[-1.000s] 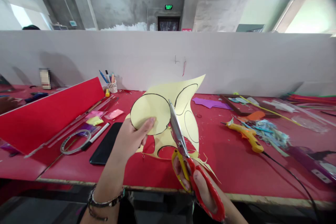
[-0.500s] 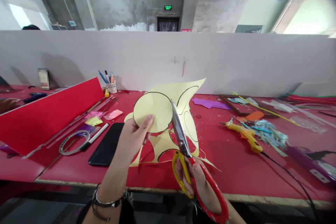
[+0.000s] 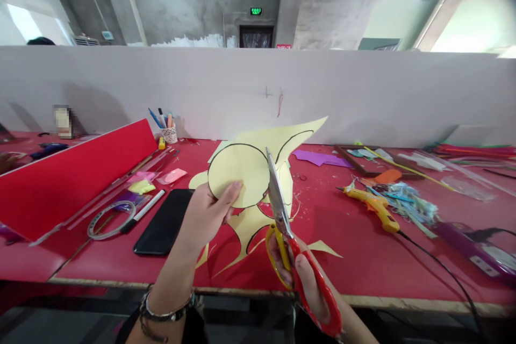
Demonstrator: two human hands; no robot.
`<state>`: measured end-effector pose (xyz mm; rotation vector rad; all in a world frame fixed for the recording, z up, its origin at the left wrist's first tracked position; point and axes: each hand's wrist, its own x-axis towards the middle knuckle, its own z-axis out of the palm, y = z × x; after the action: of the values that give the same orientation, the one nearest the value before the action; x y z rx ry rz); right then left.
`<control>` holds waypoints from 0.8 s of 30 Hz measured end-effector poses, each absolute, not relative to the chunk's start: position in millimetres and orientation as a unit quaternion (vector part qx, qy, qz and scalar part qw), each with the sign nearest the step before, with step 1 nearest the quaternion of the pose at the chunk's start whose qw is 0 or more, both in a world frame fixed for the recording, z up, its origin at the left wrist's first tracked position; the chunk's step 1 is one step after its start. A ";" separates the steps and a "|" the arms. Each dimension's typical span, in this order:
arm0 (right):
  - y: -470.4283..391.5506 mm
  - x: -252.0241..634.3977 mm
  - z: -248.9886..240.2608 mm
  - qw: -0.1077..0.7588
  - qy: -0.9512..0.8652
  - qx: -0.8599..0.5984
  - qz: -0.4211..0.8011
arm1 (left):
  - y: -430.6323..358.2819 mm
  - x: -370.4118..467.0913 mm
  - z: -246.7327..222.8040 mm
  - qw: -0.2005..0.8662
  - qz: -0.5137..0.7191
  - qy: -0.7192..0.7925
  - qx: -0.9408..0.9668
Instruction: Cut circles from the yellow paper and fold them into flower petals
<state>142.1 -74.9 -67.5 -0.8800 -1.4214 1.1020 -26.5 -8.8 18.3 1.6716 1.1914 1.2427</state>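
Note:
My left hand (image 3: 215, 204) pinches the lower left of a pale yellow paper (image 3: 242, 172) with a round outline drawn in black, thumb on top. The rest of that sheet flares up to the right behind the blades. My right hand (image 3: 308, 274) has its fingers through the yellow and red handles of large scissors (image 3: 278, 193). The blades look nearly closed and point upward, at the right edge of the round part. Cut yellow scraps (image 3: 245, 226) lie below on the red table (image 3: 330, 231).
On the left are a red board (image 3: 80, 177), a black tablet-like slab (image 3: 161, 226), a tape ring (image 3: 110, 220) and a pen cup (image 3: 170, 133). On the right lie a yellow glue gun (image 3: 373, 207), purple paper (image 3: 322, 159) and blue strips (image 3: 411, 201). A white partition (image 3: 226, 91) stands behind.
The paper in my left hand has moved slightly right, and its flared end reaches farther right. The scissor blades have closed further. Scraps beneath have shifted.

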 end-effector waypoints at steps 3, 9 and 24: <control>-74.2 141.1 -66.8 0.532 -0.578 -0.359 0.504 | -8.1 -27.4 17.9 0.363 0.471 0.458 0.661; -71.3 137.5 -64.4 0.536 -0.555 -0.337 0.540 | -5.0 -26.2 14.9 0.368 0.474 0.478 0.641; -71.7 140.3 -61.1 0.528 -0.567 -0.365 0.516 | -2.9 -24.3 15.3 0.381 0.540 0.492 0.567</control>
<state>140.3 -71.7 -61.1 -0.8714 -1.3557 1.2338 -24.3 -2.9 15.3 1.4483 1.2556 1.3779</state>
